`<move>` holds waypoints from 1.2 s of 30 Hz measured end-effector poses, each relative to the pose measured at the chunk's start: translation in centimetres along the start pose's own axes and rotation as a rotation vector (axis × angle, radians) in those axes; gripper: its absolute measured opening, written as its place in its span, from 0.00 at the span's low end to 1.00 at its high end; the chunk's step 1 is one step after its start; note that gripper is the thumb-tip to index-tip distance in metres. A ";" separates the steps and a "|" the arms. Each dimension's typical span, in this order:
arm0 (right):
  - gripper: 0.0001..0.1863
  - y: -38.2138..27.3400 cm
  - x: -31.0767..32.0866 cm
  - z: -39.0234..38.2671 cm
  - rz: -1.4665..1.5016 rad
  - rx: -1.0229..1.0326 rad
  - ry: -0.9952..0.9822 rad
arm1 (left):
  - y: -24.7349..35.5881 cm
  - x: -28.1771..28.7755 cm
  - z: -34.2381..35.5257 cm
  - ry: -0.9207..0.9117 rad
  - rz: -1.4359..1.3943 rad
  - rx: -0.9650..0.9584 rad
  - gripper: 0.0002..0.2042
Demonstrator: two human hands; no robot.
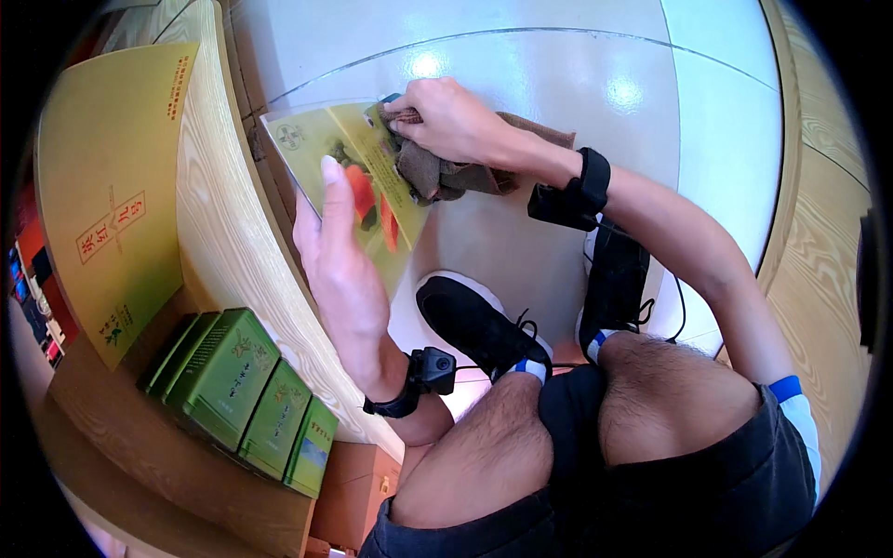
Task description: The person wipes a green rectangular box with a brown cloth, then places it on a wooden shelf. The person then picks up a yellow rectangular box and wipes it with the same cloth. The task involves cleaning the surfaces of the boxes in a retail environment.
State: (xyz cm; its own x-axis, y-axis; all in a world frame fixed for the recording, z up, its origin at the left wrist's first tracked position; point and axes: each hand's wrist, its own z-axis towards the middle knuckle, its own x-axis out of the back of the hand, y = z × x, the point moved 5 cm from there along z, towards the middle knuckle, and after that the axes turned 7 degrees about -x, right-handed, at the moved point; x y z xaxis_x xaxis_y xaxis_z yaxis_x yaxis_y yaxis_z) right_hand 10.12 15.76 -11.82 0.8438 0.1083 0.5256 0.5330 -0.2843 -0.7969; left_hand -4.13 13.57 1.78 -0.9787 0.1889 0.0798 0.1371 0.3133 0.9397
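A flat, glossy yellow-green panel (316, 139) printed with red and dark pictures is held tilted between my arms, beside the wooden shelf. My left hand (344, 270) grips its left side, with the thumb on the printed face and the fingers behind, mostly hidden. At the panel's upper right edge, my right hand (451, 121) is closed around a bunched brown cloth (433, 172). The cloth lies against the panel, and its loose end trails to the right below my wrist.
The pale wooden shelf edge (251, 232) runs along the left. Green boxes (233, 377) stand inside the shelf next to a large yellow-green printed board (116, 186). A brown box (353, 493) sits low beside my leg. My black shoes (474, 316) rest on shiny floor tiles (558, 74).
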 end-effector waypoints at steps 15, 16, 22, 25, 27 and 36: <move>0.17 0.2 -0.4 -1.3 0.008 0.038 -0.076 | 0.0 -0.1 -0.2 0.027 -0.019 0.055 0.23; 0.17 0.3 -0.4 -1.4 0.013 0.040 -0.079 | -0.1 -0.1 -0.2 0.018 -0.031 0.047 0.23; 0.16 0.3 -0.5 -1.6 0.012 0.009 -0.128 | -0.4 0.2 -0.1 0.033 0.003 0.052 0.24; 0.15 0.2 -0.5 -2.0 0.012 0.016 -0.127 | -0.6 0.2 0.0 0.020 -0.034 0.069 0.24; 0.15 0.3 -0.6 -2.1 -0.004 0.019 -0.135 | -0.8 0.3 0.0 0.020 -0.037 0.074 0.24; 0.09 0.4 -1.3 -4.0 0.017 0.119 -0.037 | -0.3 0.2 -0.1 0.044 0.031 0.026 0.24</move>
State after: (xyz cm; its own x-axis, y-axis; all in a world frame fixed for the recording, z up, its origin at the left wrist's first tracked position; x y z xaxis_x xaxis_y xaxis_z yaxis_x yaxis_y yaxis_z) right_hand 8.97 11.68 -11.59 0.8533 0.1405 0.5021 0.5204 -0.1714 -0.8365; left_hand -4.34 13.37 1.60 -0.9797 0.1576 0.1241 0.1710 0.3322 0.9276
